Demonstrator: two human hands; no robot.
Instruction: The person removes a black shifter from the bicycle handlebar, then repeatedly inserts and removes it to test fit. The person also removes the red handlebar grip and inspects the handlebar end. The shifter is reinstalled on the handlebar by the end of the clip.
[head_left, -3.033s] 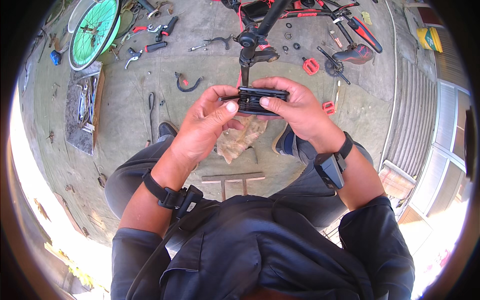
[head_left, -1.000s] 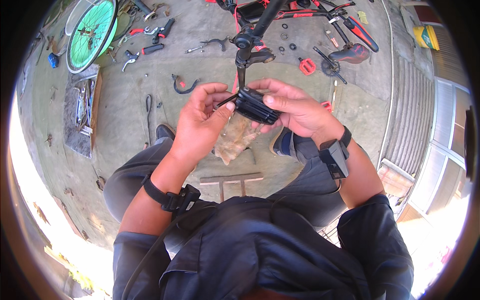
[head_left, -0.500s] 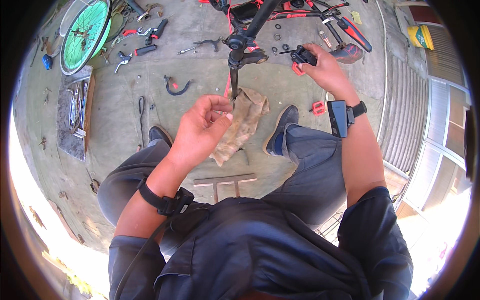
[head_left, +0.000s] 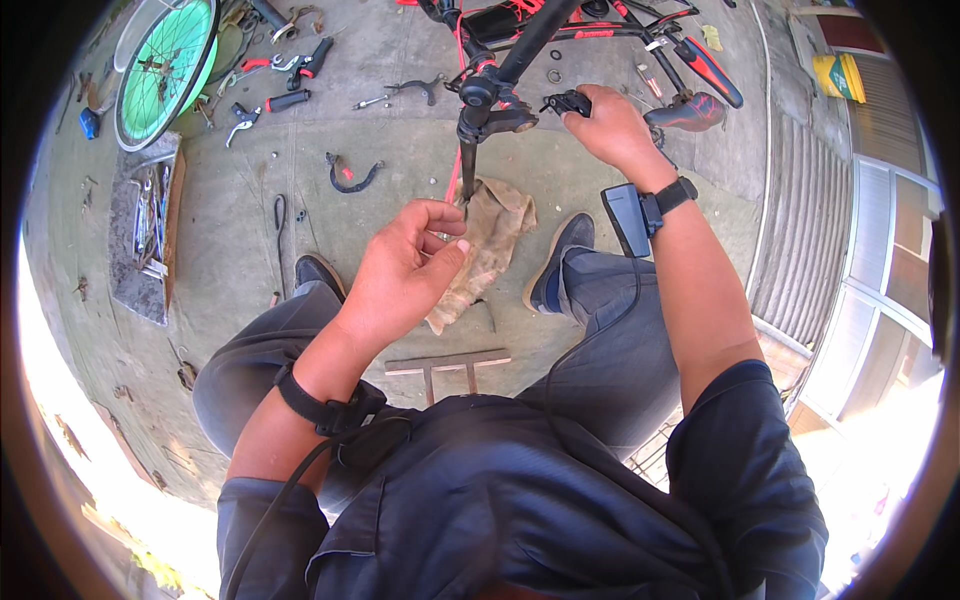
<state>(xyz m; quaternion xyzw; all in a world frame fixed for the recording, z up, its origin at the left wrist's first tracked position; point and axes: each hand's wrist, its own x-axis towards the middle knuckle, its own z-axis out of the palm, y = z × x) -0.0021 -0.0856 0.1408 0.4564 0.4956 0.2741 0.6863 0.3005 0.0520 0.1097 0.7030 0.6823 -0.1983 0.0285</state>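
A seated person in a dark jacket and grey trousers works over a concrete floor strewn with bicycle parts, seen from above. The right hand is stretched forward, its fingers closed around a small black part held against the black-and-red bicycle frame, beside the black crank arm that hangs down from it. A black device is strapped at that wrist. The left hand is raised nearer the body, thumb and fingers pinched together just below the tip of the crank arm; whether anything is caught between them cannot be told. A tan rag lies crumpled on the floor just behind that hand, between the person's two dark shoes. Well to the left, a green-rimmed wheel rests flat, with red-handled pliers, a black handlebar grip and a curved black piece scattered near it. A shallow tray of tools sits at the left edge. A yellow container stands at the upper right, by a ribbed metal shutter.
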